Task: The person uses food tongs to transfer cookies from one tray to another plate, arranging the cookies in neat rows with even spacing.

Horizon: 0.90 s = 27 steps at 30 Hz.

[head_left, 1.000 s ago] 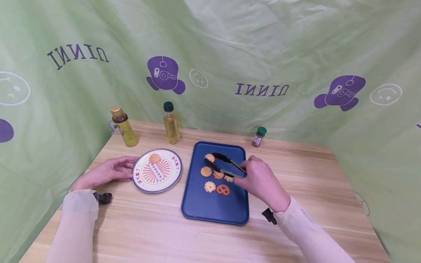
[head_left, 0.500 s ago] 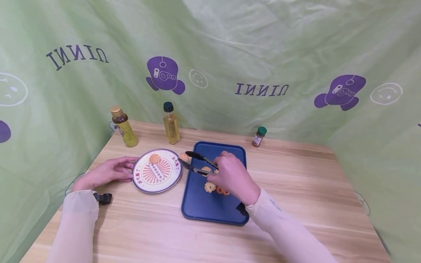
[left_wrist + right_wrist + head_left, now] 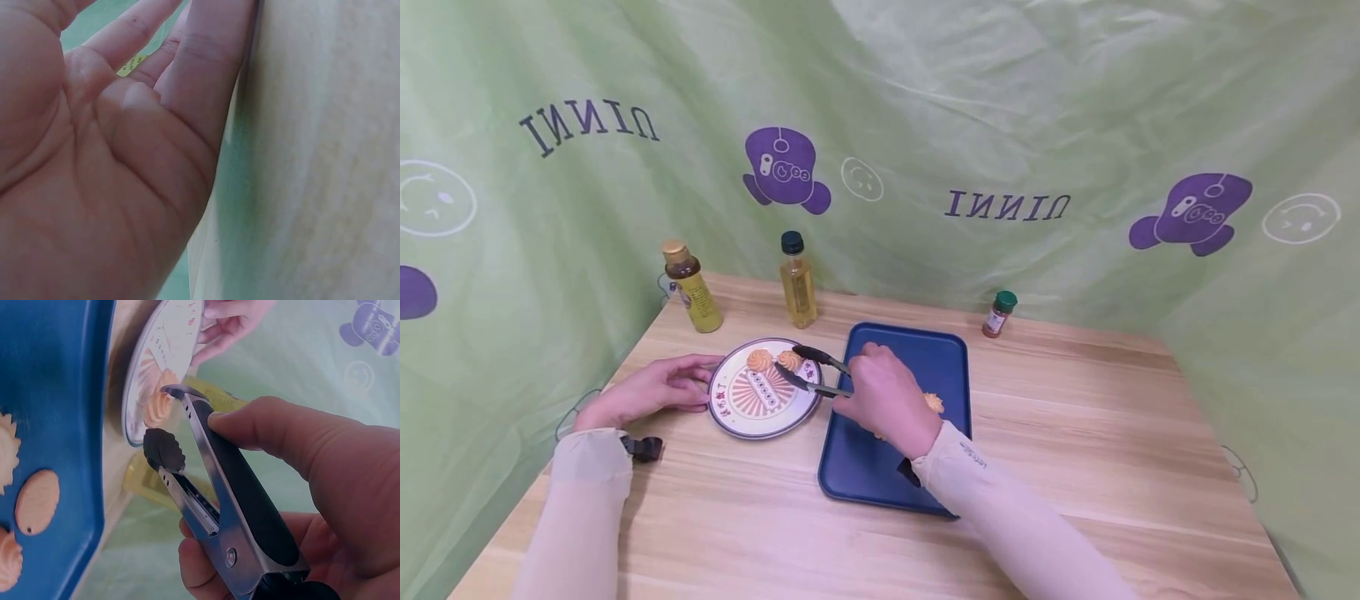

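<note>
My right hand grips the black and metal tongs, reaching left across the blue tray. Their tips stand apart over the right side of the white patterned plate, close beside a swirled cookie. Another swirled cookie lies to its left. At the plate's left rim rests my left hand, its fingers loosely extended against the edge. The left wrist view shows its palm. A flat oval cookie sits on the tray among others, partly hidden by my right hand in the head view.
Behind the plate stand a gold-capped bottle and a dark-capped oil bottle. A small green-capped spice jar is at the back right of the wooden table. A green curtain hangs behind.
My right hand has moved left with the tongs, carrying a swirled cookie from the tray to the plate; the tong tips are now spread beside it. My left hand stays at the rim.
</note>
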Motion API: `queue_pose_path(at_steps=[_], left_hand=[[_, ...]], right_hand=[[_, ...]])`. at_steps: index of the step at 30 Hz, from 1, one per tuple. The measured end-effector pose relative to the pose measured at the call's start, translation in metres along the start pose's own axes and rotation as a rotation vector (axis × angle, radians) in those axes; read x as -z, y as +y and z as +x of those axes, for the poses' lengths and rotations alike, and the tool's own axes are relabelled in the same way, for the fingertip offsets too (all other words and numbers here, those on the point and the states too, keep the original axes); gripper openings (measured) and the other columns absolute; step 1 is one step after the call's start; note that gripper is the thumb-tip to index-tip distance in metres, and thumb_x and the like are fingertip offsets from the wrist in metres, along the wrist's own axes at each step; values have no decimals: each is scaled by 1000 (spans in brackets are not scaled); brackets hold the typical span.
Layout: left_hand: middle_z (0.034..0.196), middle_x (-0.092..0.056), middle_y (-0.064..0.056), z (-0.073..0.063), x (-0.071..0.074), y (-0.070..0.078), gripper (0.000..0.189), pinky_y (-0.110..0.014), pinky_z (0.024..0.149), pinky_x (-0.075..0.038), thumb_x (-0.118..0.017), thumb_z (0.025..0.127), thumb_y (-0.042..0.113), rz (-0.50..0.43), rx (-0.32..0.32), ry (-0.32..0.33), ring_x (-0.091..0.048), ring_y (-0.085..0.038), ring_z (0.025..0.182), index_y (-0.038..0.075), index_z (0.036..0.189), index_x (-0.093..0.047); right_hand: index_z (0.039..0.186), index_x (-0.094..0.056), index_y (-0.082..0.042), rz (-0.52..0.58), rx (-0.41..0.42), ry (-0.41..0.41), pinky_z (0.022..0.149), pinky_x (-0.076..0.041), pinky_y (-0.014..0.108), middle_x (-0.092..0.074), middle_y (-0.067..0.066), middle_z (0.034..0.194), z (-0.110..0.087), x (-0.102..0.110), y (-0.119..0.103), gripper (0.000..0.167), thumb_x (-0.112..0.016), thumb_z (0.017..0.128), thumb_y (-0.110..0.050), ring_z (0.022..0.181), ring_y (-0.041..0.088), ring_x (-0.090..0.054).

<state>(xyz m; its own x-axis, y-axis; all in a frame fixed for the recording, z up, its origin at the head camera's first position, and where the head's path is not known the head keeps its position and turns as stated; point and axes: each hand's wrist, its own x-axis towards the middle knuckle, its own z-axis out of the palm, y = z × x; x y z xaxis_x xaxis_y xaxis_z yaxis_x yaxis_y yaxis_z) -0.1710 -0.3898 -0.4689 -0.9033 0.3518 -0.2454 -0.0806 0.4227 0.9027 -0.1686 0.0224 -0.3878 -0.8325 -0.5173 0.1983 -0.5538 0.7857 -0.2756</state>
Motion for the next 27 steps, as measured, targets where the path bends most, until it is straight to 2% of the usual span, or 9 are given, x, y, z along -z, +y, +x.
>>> queue_pose_path(at_steps=[3, 6, 16, 27], left_hand=[[152, -57, -33, 1, 0, -1, 81, -30, 99, -70, -79, 103, 8, -24, 1, -5, -73, -5, 115, -3, 171, -37], [150, -58, -30, 0, -1, 0, 80, -30, 99, -70, -79, 103, 5, -34, -2, -5, -73, -6, 114, -4, 171, -37], [149, -58, -32, 0, 1, 1, 79, -28, 98, -70, -77, 104, 6, -3, 3, 1, -71, -4, 115, -2, 171, -37], [147, -60, -31, 2, -1, 0, 78, -28, 97, -70, -78, 104, 6, -6, 2, 3, -72, -5, 114, -2, 171, -39]], right_hand=[[73, -73, -9, -26, 1, -7, 69, -64, 43, -68, 10, 91, 4, -6, -2, 34, -94, 87, -32, 81, 27, -62], [72, -72, -10, -51, 1, -8, 71, -66, 44, -70, 11, 94, 6, -11, -4, 36, -95, 87, -34, 84, 28, -64], [84, -80, -6, -94, -7, 9, 70, -68, 44, -72, 13, 98, 6, -13, -5, 35, -96, 87, -37, 84, 27, -63], [92, -83, -4, -84, -21, -12, 70, -68, 44, -72, 13, 99, 4, -13, -4, 45, -99, 84, -44, 83, 26, -62]])
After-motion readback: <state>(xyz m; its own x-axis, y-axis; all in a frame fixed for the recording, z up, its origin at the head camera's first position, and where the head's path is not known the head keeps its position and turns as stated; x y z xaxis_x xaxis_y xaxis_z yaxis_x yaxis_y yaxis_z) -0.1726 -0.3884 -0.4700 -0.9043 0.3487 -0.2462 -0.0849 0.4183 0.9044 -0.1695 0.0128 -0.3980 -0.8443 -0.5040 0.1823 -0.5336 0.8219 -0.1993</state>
